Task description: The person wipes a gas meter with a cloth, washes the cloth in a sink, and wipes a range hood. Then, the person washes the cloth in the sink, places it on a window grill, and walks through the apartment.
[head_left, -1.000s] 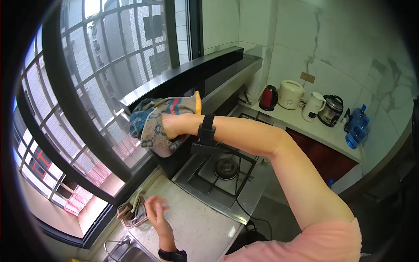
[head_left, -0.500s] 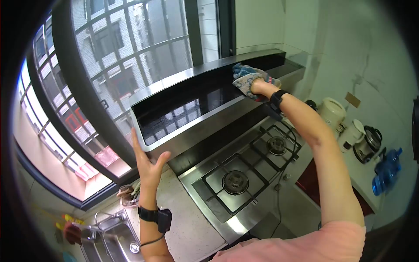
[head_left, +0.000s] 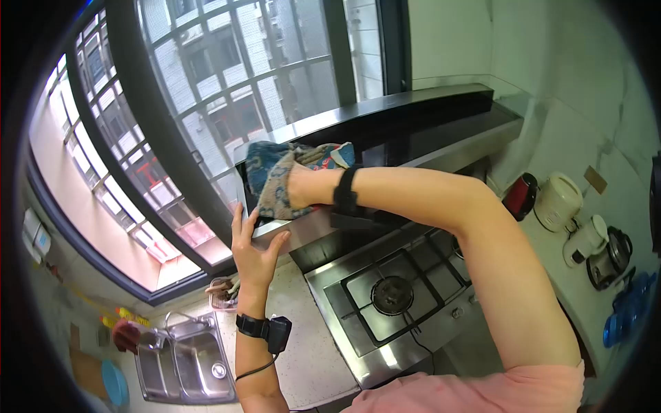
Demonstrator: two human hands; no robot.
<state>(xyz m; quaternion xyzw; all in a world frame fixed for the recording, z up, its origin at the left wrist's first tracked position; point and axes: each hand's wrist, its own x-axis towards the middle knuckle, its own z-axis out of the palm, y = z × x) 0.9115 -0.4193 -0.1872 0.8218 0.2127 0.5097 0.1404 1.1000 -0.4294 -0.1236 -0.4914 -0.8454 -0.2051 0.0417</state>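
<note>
A long range hood (head_left: 441, 138) with a black glass top and steel edges runs below the window. My right hand (head_left: 303, 186) presses a blue and beige patterned cloth (head_left: 275, 175) onto the hood's left end; the cloth hides most of the fingers. Against the hood's lower left corner rests my left hand (head_left: 256, 251), its fingers spread and nothing held in it. Each wrist wears a black strap.
Under the hood is a gas stove (head_left: 392, 296). A double sink (head_left: 189, 368) lies at lower left, beside a small basket (head_left: 224, 292). On the right counter stand a red kettle (head_left: 521, 196), a cream cooker (head_left: 558, 201) and a white jug (head_left: 585, 241).
My right hand and the cloth went to the hood's right part, then came back to its left end. My left hand rose from above the counter to the hood's corner. The view shifted.
</note>
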